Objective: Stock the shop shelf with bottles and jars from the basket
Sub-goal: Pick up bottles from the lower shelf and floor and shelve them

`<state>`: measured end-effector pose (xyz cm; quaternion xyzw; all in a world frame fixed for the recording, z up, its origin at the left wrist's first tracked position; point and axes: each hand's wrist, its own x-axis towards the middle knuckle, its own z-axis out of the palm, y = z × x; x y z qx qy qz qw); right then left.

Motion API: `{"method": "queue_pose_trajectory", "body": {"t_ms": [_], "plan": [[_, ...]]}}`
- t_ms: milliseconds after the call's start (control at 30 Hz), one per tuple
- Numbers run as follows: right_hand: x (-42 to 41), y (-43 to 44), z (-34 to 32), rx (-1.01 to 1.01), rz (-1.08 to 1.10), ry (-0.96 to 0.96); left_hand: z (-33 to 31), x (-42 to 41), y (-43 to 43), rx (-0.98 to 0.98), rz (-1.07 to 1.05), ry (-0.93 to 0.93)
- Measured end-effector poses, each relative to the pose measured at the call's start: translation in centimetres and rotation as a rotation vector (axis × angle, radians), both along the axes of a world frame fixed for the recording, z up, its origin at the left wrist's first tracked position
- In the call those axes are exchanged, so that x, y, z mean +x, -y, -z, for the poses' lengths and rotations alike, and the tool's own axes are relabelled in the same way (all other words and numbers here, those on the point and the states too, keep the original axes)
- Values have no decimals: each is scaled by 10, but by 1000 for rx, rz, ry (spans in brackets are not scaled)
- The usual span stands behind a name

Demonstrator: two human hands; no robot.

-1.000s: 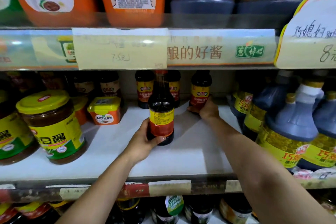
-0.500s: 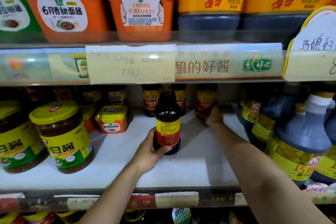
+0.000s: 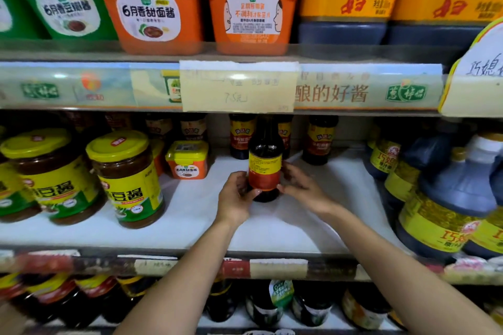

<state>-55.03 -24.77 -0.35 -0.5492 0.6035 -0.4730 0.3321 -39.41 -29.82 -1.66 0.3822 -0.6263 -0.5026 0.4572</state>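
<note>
The right hand had left the back-row bottle and joined the left hand. Both now curled around the dark sauce bottle, which stood upright at centre frame on the white shelf. Placement looked nearly finished; probably only label-facing remained.

Both hands on one dark glass sauce bottle with a yellow-and-red label, standing mid white shelf: left hand and right hand wrapped round its sides.
</note>
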Motion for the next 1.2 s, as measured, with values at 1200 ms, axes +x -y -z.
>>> {"method": "queue_pose_trajectory", "body": {"t_ms": [1200], "plan": [[78,62,-1,75,336,-309,-11,14,49,192,10,78]]}}
